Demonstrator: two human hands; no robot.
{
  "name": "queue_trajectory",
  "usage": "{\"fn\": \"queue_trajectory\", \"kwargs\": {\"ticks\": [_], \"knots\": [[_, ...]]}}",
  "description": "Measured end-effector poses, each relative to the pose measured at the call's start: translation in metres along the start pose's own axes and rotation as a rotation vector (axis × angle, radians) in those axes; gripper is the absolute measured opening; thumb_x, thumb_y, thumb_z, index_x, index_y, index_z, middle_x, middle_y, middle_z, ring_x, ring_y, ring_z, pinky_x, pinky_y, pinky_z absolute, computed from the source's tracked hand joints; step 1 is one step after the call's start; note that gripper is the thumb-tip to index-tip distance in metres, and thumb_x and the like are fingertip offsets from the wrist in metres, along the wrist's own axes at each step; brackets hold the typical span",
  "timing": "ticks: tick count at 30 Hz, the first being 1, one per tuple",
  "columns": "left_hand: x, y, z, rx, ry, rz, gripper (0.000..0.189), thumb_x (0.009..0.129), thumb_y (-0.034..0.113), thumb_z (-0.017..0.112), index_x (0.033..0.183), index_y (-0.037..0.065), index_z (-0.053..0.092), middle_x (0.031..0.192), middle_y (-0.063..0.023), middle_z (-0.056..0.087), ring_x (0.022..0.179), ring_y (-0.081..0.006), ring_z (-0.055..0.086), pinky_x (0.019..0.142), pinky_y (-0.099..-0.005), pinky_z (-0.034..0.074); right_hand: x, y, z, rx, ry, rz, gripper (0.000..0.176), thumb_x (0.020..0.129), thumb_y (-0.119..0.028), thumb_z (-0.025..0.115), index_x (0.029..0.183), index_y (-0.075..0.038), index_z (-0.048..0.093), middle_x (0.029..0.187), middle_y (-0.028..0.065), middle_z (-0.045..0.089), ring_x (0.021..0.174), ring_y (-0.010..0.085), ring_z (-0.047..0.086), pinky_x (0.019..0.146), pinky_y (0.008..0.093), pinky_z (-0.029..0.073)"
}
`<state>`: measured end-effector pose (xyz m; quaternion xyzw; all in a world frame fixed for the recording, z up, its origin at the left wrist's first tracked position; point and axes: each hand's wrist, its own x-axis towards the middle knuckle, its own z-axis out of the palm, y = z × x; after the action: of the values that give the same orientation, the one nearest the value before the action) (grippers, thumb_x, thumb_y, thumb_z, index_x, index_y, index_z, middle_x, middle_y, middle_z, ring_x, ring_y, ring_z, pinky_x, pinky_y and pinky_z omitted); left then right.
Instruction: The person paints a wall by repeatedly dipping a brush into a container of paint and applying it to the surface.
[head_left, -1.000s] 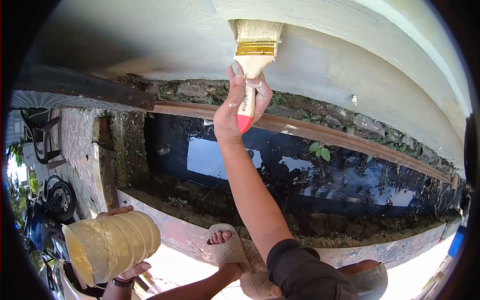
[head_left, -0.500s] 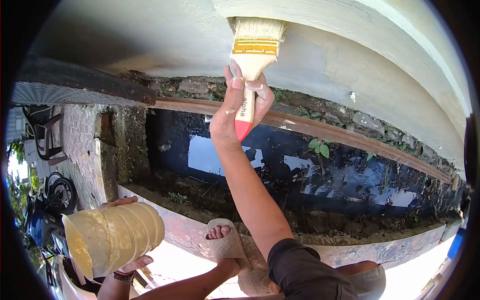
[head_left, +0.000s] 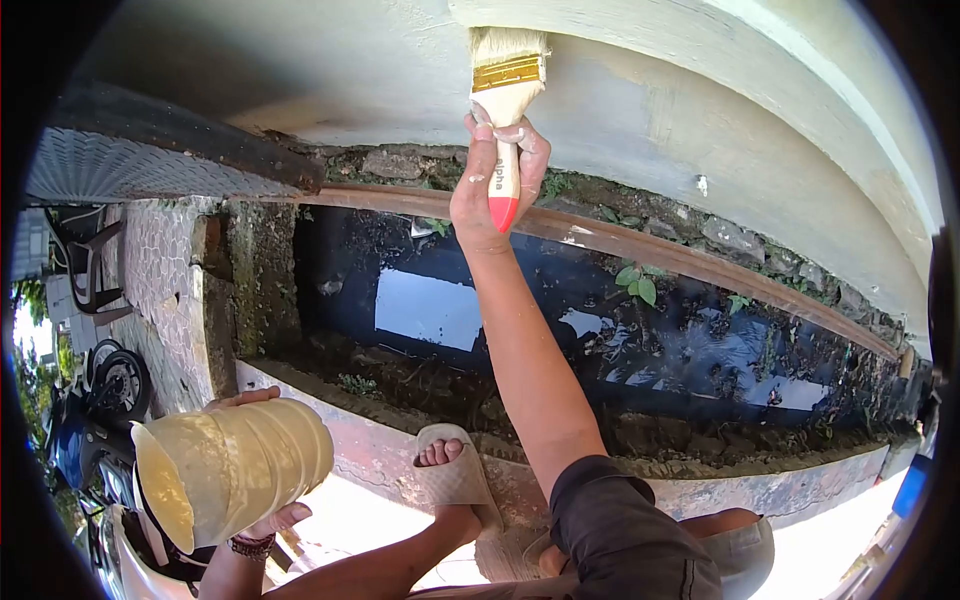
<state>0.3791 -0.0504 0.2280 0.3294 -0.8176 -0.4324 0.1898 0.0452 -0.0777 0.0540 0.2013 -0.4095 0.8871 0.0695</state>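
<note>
Your right grip [head_left: 478, 188], closed on the brush [head_left: 510, 100], holds bristles [head_left: 508, 45] to the ledge [head_left: 640, 45], handle [head_left: 504, 185] toward you; your left grip [head_left: 272, 522], well apart, clasps the tub [head_left: 250, 462].

A head-worn camera is looking forward and down, its wide, round-edged view catching the wearer's left hand [head_left: 278, 520] and right hand [head_left: 473, 195] at close range.

And there's your right arm [head_left: 540, 370], stretched far forward, right hand [head_left: 475, 195] curled into a pinch, pale smears on its fingers [head_left: 536, 150]! Down low, your left hand [head_left: 264, 526] cups wide, thumb [head_left: 292, 515] well apart from the fingertips [head_left: 250, 397], wrist [head_left: 250, 549] just below.
</note>
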Motion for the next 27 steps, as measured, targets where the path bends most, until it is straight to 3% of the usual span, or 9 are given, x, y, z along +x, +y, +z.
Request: {"fn": "queue_trajectory", "kwargs": {"ticks": [5,7,11,14,16,17,19,23,27], "knots": [[-0.005,0.006,0.003,-0.064,0.036,-0.049,0.117,0.05,0.056,0.089,0.135,0.0,0.033,0.127,-0.0187,0.047,0.113,-0.0262,0.051,0.097,-0.0369,0.043,-0.003,0.003,-0.03,-0.176,-0.046,-0.078,0.015,0.093,-0.001,0.054,0.105,-0.004,0.044,0.113,0.0157,0.058,0.103,0.0226,0.062,0.088,0.0374,0.053],[-0.011,-0.003,-0.003,-0.025,0.014,-0.048,0.118,0.049,0.056,0.089,0.136,0.0,0.032,0.127,-0.0183,0.047,0.114,-0.0261,0.051,0.097,-0.0368,0.043,0.011,-0.013,-0.024,-0.327,-0.127,-0.283,0.017,0.092,-0.001,0.055,0.106,-0.004,0.045,0.111,0.0149,0.059,0.098,0.0225,0.064,0.084,0.0337,0.053],[-0.013,0.004,-0.011,0.034,-0.015,-0.071,0.119,0.049,0.056,0.089,0.137,0.0,0.03,0.128,-0.0172,0.047,0.115,-0.0259,0.05,0.098,-0.0374,0.042,0.007,-0.007,-0.044,-0.394,-0.199,-0.212,0.015,0.089,0.001,0.058,0.102,-0.003,0.051,0.108,0.0159,0.061,0.095,0.024,0.065,0.078,0.0315,0.052],[-0.013,0.007,-0.016,0.046,-0.018,-0.055,0.12,0.049,0.055,0.089,0.138,0.002,0.029,0.128,-0.0171,0.046,0.116,-0.0259,0.05,0.098,-0.0378,0.042,0.011,-0.029,-0.073,-0.605,-0.358,-0.144,0.021,0.081,0.006,0.061,0.098,-0.004,0.056,0.117,0.0206,0.059,0.095,0.0322,0.064,0.077,0.0366,0.052],[-0.021,-0.004,-0.023,0.028,-0.059,-0.044,0.121,0.053,0.052,0.089,0.142,0.004,0.022,0.132,-0.0197,0.042,0.121,-0.0304,0.045,0.103,-0.0429,0.037,0.028,-0.051,-0.078,-0.748,-0.555,-0.491,0.02,0.077,0.004,0.064,0.094,-0.006,0.06,0.125,0.0207,0.056,0.103,0.0348,0.061,0.08,0.0403,0.051],[-0.025,-0.008,-0.026,0.015,-0.118,-0.023,0.122,0.057,0.049,0.088,0.146,0.006,0.015,0.135,-0.0224,0.039,0.126,-0.0349,0.041,0.107,-0.0479,0.033,0.037,-0.062,-0.077,-0.752,-0.571,-0.475,0.02,0.077,0.004,0.064,0.094,-0.006,0.06,0.125,0.0207,0.056,0.103,0.0348,0.061,0.08,0.0403,0.051],[-0.03,-0.012,-0.027,0.027,-0.125,-0.031,0.122,0.057,0.049,0.088,0.146,0.007,0.015,0.135,-0.0218,0.038,0.127,-0.035,0.041,0.107,-0.0485,0.032,0.059,-0.07,-0.067,-0.917,-0.695,-0.837,0.018,0.076,-0.005,0.066,0.093,-0.008,0.061,0.131,0.019,0.054,0.115,0.0338,0.055,0.09,0.0448,0.045],[-0.03,-0.013,-0.027,0.027,-0.139,0.031,0.121,0.057,0.048,0.088,0.146,0.009,0.015,0.137,-0.0198,0.038,0.129,-0.0346,0.039,0.107,-0.0485,0.032,0.059,-0.03,-0.074,-1.269,-0.933,-0.845,0.013,0.078,-0.015,0.061,0.089,-0.009,0.064,0.13,0.0153,0.055,0.124,0.0305,0.048,0.098,0.0513,0.034],[-0.03,0.001,-0.029,0.047,-0.168,-0.076,0.121,0.058,0.047,0.088,0.147,0.009,0.016,0.137,-0.0196,0.037,0.129,-0.0344,0.039,0.107,-0.0477,0.033,0.041,-0.03,-0.085,-1.402,-1.14,-0.652,0.011,0.08,-0.011,0.061,0.09,-0.01,0.064,0.132,0.0109,0.056,0.118,0.0298,0.054,0.095,0.046,0.041]]}}
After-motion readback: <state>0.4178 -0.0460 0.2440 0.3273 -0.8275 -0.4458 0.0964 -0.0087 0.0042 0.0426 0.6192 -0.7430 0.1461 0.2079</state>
